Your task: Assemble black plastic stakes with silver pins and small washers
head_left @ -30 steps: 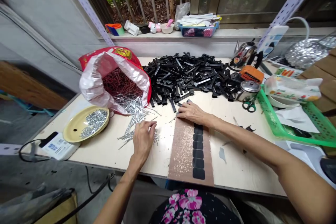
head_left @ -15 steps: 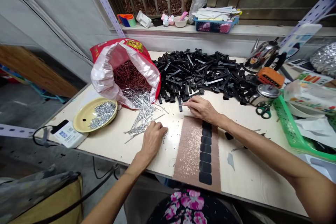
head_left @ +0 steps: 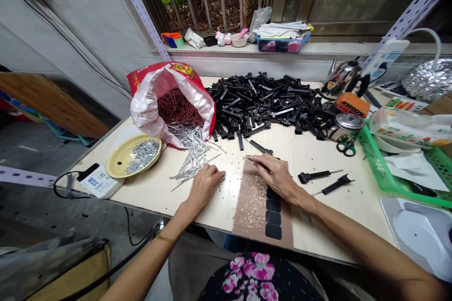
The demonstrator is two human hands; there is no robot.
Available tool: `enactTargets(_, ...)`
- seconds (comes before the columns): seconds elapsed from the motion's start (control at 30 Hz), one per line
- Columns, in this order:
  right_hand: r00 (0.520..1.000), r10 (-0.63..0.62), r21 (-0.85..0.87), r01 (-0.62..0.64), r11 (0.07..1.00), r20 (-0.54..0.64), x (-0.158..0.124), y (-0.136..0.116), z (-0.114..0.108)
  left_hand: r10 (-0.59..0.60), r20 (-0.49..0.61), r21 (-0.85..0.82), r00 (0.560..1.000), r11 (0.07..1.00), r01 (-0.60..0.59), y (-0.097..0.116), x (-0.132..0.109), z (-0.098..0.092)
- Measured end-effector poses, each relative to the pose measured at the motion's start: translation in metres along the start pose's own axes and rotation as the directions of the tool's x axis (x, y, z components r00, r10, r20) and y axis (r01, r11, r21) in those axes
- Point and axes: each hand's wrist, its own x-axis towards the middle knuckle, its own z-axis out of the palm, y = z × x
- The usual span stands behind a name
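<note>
My left hand (head_left: pixel 207 181) rests on the table with its fingers curled and thumb against them. Small shiny metal bits (head_left: pixel 221 185) lie right by its fingertips, and long silvery nails (head_left: pixel 192 160) lie just behind it. My right hand (head_left: pixel 273 175) is over a brown board (head_left: pixel 247 216), its thumb and forefinger pinched together; a thin, small thing seems to stick out at their tips, too small to name. Beyond it lies a single black plastic piece (head_left: pixel 260 146), apart from a big heap of black pieces (head_left: pixel 264 99).
A red sack (head_left: pixel 208 117) of nails lies open at the left, beside a yellow plate (head_left: pixel 116 162) of small metal bits. At right are two black pieces with metal shafts (head_left: pixel 316 176), green-handled scissors (head_left: pixel 346 149), a lidded metal pot (head_left: pixel 348 124) and a green basket (head_left: pixel 374 169).
My right hand has drawn back from the heap's front edge toward me, over the brown board, uncovering the single black piece. My left hand has stayed by the small metal bits. The view has shifted slightly.
</note>
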Motion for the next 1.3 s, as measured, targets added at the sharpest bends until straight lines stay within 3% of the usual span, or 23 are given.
enactTargets(0.17,0.999,0.03,0.01,-0.03,1.0,-0.019,-0.009,-0.008,0.002,-0.013,0.0,0.046,1.0,0.999,0.013,0.008,0.006,0.0)
enactTargets(0.23,0.999,0.034,-0.025,-0.035,0.999,-0.031,-0.011,-0.011,0.006,-0.042,-0.011,-0.022,0.999,0.999,0.041,0.011,0.01,-0.003)
enactTargets(0.3,0.999,0.029,-0.068,-0.03,0.997,-0.024,-0.012,-0.014,0.01,-0.138,-0.05,-0.198,0.989,0.972,0.125,0.014,0.014,-0.006)
enactTargets(0.37,1.0,0.017,-0.098,-0.015,0.995,0.02,-0.012,-0.019,0.015,-0.31,-0.043,-0.486,0.95,0.837,0.251,0.019,0.015,-0.008)
enactTargets(0.43,0.997,0.013,-0.117,-0.004,0.993,0.071,-0.011,-0.024,0.018,-0.464,0.043,-0.749,0.885,0.571,0.336,0.026,0.016,-0.01)
enactTargets(0.5,0.995,0.021,-0.135,-0.008,0.991,0.095,-0.009,-0.028,0.019,-0.542,0.124,-0.879,0.831,0.329,0.346,0.035,0.018,-0.012)
enactTargets(0.57,0.995,0.032,-0.151,-0.017,0.988,0.096,-0.008,-0.029,0.02,-0.583,0.152,-0.917,0.798,0.217,0.334,0.045,0.019,-0.016)
enactTargets(0.63,0.995,0.038,-0.164,-0.022,0.986,0.096,-0.007,-0.029,0.019,-0.599,0.156,-0.927,0.785,0.186,0.326,0.052,0.021,-0.02)
enactTargets(0.8,0.994,0.061,-0.197,-0.042,0.979,0.095,-0.008,-0.027,0.016,-0.573,0.174,-0.938,0.801,0.152,0.312,0.058,0.024,-0.02)
enactTargets(0.97,0.993,0.055,-0.234,-0.03,0.972,0.102,-0.009,-0.029,0.013,-0.554,0.274,-0.954,0.786,-0.054,0.294,0.058,0.026,-0.02)
enactTargets(1.03,0.994,0.057,-0.243,-0.032,0.969,0.098,-0.009,-0.029,0.012,-0.541,0.308,-0.947,0.783,-0.094,0.308,0.059,0.027,-0.022)
enactTargets(1.3,0.991,0.088,-0.257,-0.06,0.965,0.1,-0.011,-0.027,0.01,-0.494,0.302,-0.947,0.815,-0.057,0.316,0.059,0.027,-0.02)
